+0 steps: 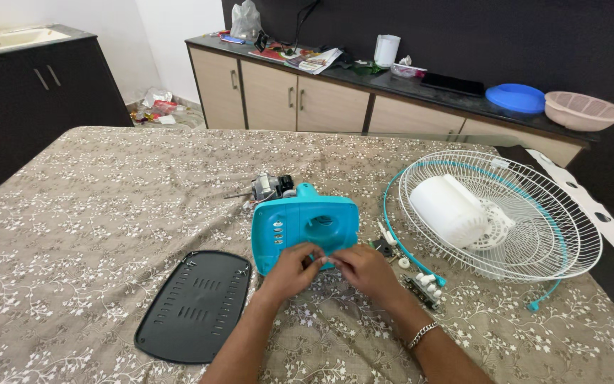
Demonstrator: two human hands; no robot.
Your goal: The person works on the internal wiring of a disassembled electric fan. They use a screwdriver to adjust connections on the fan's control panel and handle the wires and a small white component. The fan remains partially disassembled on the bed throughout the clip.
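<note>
1. Turquoise fan base housing (304,225): lies on the bench (94,206), which is covered by a brown floral cloth; taken here as the landmark.
2. Left hand (293,269): at the near lower edge of the housing, fingers curled and touching it. Grip looks pinched on something small at that edge; what it grasps cannot be told.
3. Right hand (368,270): just beside the left hand, fingertips meeting it at the same lower edge. Grip likewise pinched, contents too small to tell. A metal bracelet (422,334) sits on this wrist.
4. Motor unit (271,187): just behind the housing, touching its far edge.
5. Black slotted base plate (195,306): flat on the bench, left of and nearer than the housing, apart from it.
6. White wire fan guard (534,213): right of the housing, tilted, with a turquoise rim ring (392,220).
7. White cylindrical cover (449,210): rests inside the guard.
8. Switch block with white buttons (424,284): right of the housing, near the right hand, among small loose parts.
9. Cabinet counter (392,85): well behind the housing, carrying a blue dish (514,98) and a pink basket (584,110).
</note>
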